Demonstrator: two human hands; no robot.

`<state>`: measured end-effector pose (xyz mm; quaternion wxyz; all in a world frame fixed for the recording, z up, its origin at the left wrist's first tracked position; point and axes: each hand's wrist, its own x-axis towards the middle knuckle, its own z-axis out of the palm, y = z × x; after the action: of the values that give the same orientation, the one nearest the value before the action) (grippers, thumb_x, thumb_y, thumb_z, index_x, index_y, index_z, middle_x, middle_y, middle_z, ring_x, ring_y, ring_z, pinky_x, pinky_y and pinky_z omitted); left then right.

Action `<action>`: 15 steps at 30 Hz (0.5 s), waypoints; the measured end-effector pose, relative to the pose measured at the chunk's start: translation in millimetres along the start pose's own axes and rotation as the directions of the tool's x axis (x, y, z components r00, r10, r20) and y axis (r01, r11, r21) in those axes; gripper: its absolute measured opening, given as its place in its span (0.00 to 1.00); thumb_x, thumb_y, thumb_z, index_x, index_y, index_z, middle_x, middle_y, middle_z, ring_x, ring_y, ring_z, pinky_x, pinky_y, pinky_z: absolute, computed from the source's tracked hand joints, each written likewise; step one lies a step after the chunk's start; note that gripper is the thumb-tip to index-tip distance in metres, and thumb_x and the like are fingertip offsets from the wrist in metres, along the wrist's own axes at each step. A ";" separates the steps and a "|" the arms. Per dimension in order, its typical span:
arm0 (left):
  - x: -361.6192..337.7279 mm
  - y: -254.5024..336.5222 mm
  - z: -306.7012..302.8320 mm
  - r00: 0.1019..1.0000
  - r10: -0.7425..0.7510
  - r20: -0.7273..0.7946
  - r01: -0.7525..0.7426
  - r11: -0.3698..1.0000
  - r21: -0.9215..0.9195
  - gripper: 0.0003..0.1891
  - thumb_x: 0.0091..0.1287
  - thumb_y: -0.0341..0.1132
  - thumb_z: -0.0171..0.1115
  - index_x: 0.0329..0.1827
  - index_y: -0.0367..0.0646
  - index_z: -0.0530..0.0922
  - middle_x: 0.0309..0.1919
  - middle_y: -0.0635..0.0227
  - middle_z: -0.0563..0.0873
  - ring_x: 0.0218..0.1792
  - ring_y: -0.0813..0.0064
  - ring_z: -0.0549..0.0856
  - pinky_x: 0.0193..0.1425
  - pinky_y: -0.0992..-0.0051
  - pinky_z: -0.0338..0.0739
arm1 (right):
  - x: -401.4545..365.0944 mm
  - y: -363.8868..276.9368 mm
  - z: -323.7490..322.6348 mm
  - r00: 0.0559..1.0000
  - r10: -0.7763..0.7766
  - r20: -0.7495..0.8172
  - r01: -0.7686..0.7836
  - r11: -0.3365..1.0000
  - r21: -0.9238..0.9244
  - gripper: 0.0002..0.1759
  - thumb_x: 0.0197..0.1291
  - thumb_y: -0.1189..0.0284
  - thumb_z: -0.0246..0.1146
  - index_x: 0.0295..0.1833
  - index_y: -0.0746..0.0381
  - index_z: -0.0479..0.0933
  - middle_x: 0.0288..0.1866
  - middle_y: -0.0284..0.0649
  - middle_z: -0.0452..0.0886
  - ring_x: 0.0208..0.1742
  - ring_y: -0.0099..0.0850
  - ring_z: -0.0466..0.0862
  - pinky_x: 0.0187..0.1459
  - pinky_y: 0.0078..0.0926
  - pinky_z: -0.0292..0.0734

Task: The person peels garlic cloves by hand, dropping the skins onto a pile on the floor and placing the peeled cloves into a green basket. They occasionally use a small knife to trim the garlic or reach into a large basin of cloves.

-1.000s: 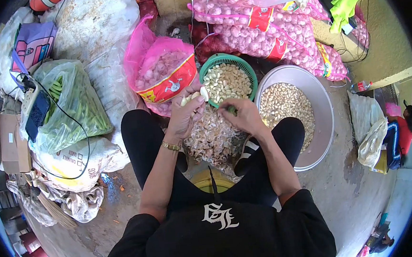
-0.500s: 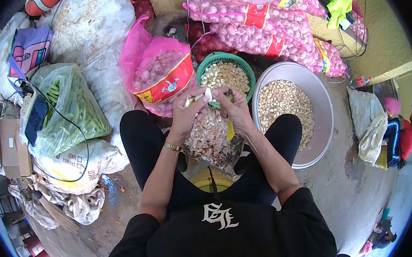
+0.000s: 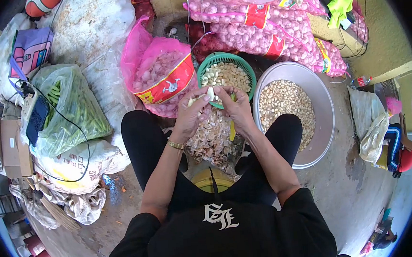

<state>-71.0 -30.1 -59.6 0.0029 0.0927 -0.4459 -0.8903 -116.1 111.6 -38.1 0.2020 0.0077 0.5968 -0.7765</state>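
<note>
In front of my knees, my left hand (image 3: 190, 114) is closed on garlic cloves, with a white peeled garlic clove (image 3: 210, 94) pinched at its fingertips. My right hand (image 3: 235, 109) is closed close against that clove, its thumb beside it. Something small and yellow-green shows among the right fingers; its kind is hidden. Below both hands lies a heap of papery garlic skins (image 3: 214, 137), with a yellow strip (image 3: 232, 130) under the right hand. Just beyond the hands, a green basket (image 3: 246, 64) holds peeled cloves.
A large pale basin (image 3: 324, 115) of cloves stands by my right knee. Garlic fills an open pink net sack (image 3: 136, 54) and the stacked sacks (image 3: 275, 28) behind. At left lies a plastic bag of green pods (image 3: 88, 115). A person in a red helmet (image 3: 407, 157) is at the right edge.
Both hands stay together at the clove, with small finger shifts. The yellow strip appears slightly farther right. At the right edge, the person's red helmet has come lower and more into view.
</note>
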 end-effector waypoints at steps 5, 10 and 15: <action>2.6 -5.0 -4.3 1.000 0.031 -0.006 -0.031 0.998 0.050 0.13 0.69 0.29 0.62 0.55 0.38 0.80 0.33 0.72 0.82 0.24 0.87 0.76 0.20 0.86 0.66 | 0.0 -0.5 -4.2 0.999 0.014 0.040 -0.014 1.000 0.014 0.12 0.63 0.62 0.69 0.41 0.59 0.82 0.23 0.24 0.74 0.18 0.11 0.64 0.19 0.12 0.57; 1.0 -2.6 -0.9 1.000 -0.001 -0.006 0.001 0.999 0.043 0.15 0.70 0.31 0.61 0.58 0.39 0.79 0.32 0.72 0.82 0.23 0.86 0.75 0.19 0.87 0.64 | 3.0 6.5 -7.6 0.997 0.030 0.074 -0.038 0.994 0.106 0.12 0.63 0.62 0.69 0.43 0.59 0.83 0.29 0.27 0.81 0.19 0.10 0.67 0.19 0.11 0.59; 2.7 -2.6 -3.4 0.997 -0.073 0.033 0.072 0.997 0.028 0.17 0.72 0.32 0.59 0.62 0.39 0.77 0.32 0.71 0.81 0.23 0.87 0.75 0.19 0.87 0.63 | 1.9 0.0 -3.6 0.997 0.053 0.054 -0.053 0.999 0.000 0.12 0.64 0.63 0.69 0.44 0.61 0.83 0.29 0.27 0.82 0.19 0.10 0.67 0.19 0.11 0.58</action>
<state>-72.9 -31.4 -64.2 -0.0380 0.0936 -0.4540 -0.8852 -118.7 114.4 -39.6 0.2385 0.0027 0.5903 -0.7712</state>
